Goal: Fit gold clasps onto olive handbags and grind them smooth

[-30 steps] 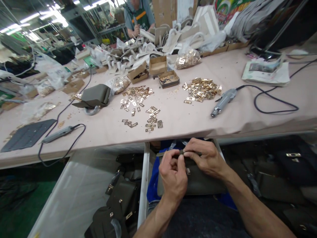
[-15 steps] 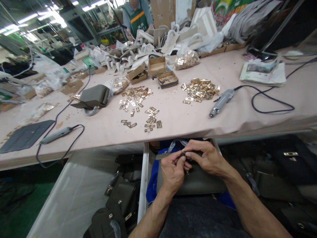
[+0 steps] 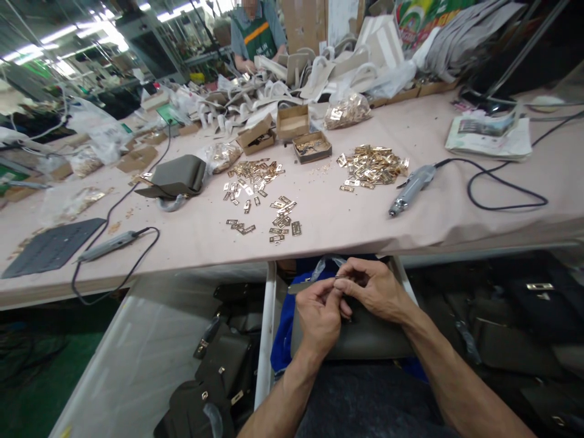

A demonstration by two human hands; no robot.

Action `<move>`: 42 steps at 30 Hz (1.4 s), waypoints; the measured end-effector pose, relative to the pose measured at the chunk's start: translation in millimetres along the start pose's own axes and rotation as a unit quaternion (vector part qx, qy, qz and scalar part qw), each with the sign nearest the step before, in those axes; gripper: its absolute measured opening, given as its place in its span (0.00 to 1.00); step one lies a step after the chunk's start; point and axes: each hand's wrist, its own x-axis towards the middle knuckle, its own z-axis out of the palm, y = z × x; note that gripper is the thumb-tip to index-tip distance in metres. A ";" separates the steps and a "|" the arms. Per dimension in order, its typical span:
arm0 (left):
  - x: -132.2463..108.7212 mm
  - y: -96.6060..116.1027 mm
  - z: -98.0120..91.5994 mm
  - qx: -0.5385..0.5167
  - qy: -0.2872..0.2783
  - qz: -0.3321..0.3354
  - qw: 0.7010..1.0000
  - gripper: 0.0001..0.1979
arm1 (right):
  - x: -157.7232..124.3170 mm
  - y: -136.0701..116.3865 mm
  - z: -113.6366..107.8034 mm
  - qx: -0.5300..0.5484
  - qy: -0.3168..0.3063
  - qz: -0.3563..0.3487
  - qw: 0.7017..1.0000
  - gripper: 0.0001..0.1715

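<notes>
An olive-grey handbag [image 3: 369,340] lies on my lap below the table edge, on blue cloth. My left hand [image 3: 319,310] is closed on the handbag's flap [image 3: 298,288], whose thin edge sticks out to the left of the fingers. My right hand [image 3: 371,289] is closed too, thumb and fingertips pinched together against the left fingertips at the flap. A small dark edge shows between them, but the fingers hide most of what the right hand pinches. A clear-wrapped bag handle [image 3: 326,266] shows just beyond the hands.
Gold metal plates [image 3: 374,165] lie heaped on the table, with smaller groups [image 3: 283,213] nearer. A corded electric screwdriver [image 3: 413,190] rests at right, another [image 3: 109,246] at left. A second handbag [image 3: 177,176], small boxes [image 3: 312,146] and a person [image 3: 258,36] are beyond. Bags [image 3: 223,365] fill the bins below.
My fingertips have drawn closer together at the flap, covering more of the small dark piece between them. The view has shifted slightly. The person across the table now has a hand lower, by the pile.
</notes>
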 end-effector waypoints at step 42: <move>6.7 -13.0 6.0 0.039 0.001 -0.052 0.998 0.14 | 7.7 19.3 5.5 -0.050 0.079 -0.001 0.996 0.13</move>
